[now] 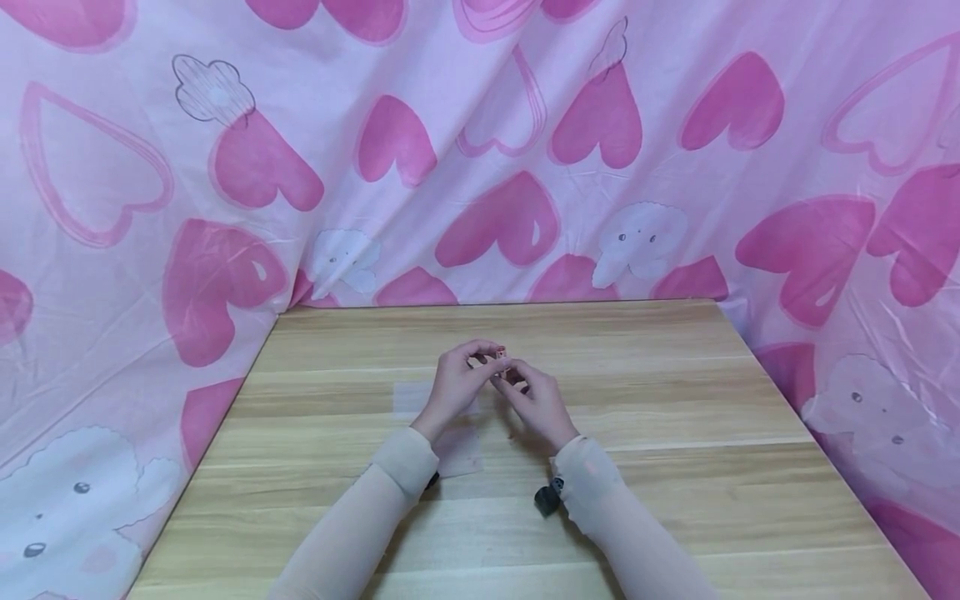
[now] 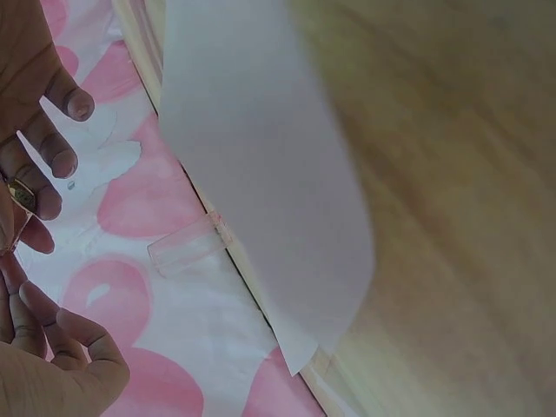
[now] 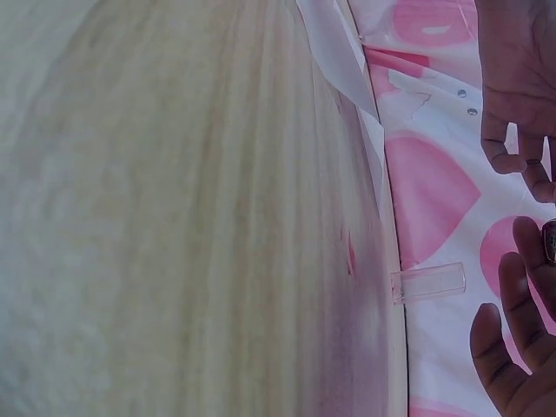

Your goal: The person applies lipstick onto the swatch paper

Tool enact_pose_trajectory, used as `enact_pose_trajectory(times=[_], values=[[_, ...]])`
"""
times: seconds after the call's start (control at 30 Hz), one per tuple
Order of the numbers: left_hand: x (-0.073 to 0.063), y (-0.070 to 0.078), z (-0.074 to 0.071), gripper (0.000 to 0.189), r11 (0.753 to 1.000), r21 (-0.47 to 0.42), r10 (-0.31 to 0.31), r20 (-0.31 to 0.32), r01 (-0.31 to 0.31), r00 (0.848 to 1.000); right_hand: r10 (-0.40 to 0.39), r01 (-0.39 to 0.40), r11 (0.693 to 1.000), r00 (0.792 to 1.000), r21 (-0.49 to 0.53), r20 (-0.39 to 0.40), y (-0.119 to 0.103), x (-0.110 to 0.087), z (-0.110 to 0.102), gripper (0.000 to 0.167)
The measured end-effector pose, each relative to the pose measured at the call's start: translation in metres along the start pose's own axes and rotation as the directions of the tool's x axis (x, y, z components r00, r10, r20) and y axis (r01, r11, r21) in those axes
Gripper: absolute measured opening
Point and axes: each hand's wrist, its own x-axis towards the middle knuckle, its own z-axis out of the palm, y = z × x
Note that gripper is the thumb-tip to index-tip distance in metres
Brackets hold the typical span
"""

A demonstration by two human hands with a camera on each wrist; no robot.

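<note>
Pink heart-print cloth [image 1: 396,137] backs a pale wood-grain worktop [image 1: 645,400]. Small red-and-white piece [image 1: 501,352] is up off the surface, between both hands. Left hand [image 1: 461,377] pinches it from the left; right hand [image 1: 542,402] meets it from the lower right, thumb and forefinger in a narrow pinch too. Neither hand is clearly nearer. Long axis seems to point away from the person; upright or tilted, can't tell. Clear rectangular plastic part [image 2: 184,246] looks to stand upright on the worktop, apart from both hands. Thin whitish sheets [image 1: 463,454] lie near the left wrist.
</note>
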Motion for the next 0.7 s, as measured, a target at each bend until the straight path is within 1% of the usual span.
enact_pose_trajectory(times=[0.13, 0.3, 0.57, 0.7], values=[[-0.0003, -0.0004, -0.0005, 0.020, 1.000, 0.002, 0.001, -0.006, -0.001, 1.000, -0.016, 0.016, 1.000, 1.000, 0.002, 0.020, 0.0012, 0.0000, 0.0004, 0.030], [-0.0006, 0.0003, -0.0008, 0.023, 1.000, 0.014, 0.001, -0.005, -0.001, 1.000, -0.037, 0.036, 0.999, 0.999, 0.022, 0.036, 0.0019, -0.0001, -0.0002, 0.026], [-0.0015, 0.0006, -0.0027, 0.020, 1.000, 0.027, 0.003, 0.017, -0.004, 1.000, -0.044, 0.040, 0.998, 0.995, 0.046, 0.087, -0.0005, -0.0021, -0.0041, 0.032], [-0.0025, 0.0010, -0.0039, 0.024, 1.000, 0.017, 0.015, 0.039, -0.016, 0.999, -0.081, 0.071, 0.994, 0.989, 0.079, 0.127, 0.0001, -0.0024, -0.0056, 0.030]])
